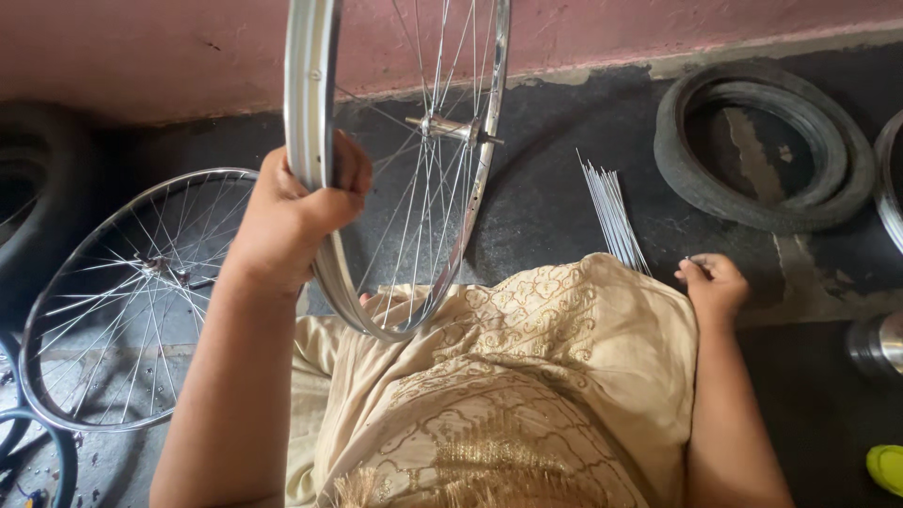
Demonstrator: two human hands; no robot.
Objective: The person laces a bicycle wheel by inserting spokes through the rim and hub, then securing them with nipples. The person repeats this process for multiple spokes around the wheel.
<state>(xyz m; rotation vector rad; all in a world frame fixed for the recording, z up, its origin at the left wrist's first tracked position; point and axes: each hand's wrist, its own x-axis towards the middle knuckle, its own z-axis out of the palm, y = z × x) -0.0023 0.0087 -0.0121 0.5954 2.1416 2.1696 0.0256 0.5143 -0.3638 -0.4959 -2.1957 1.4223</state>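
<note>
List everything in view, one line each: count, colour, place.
upright wheel: one, silver, standing on the lap
flat wheel: one, silver, floor at left
loose spokes: a bundle, silver, floor past the knee
tyre: one, black, floor upper right
cloth: one, beige with gold embroidery, over the lap
wall: pink, at the back
left hand: gripping the upright wheel's rim
right hand: fingers pinching something small near the loose spokes
</note>
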